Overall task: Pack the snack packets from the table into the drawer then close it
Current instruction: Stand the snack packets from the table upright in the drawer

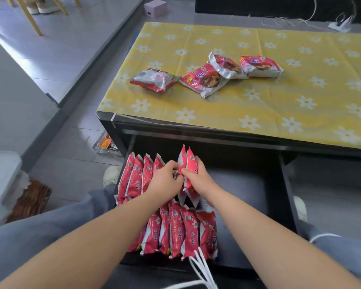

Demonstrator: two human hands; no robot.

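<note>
Several red snack packets [204, 77] lie on the table's yellow flowered cloth [258, 105]. Below it the black drawer [288, 197] stands pulled out, its grey floor showing on the right. Red packets stand on edge in two rows at the drawer's left: a far row [137, 176] and a near row [181, 232]. My right hand [196, 179] grips two upright packets [189, 163] at the far row's right end. My left hand [165, 179] pinches the same packets from the left, fingers curled against their edge.
My knees in grey trousers flank the drawer. White cords [202, 268] hang over the drawer's near edge. A clear tray with sweets [106, 144] sits on the tiled floor left of the table. A pink box [155, 8] stands on the floor beyond.
</note>
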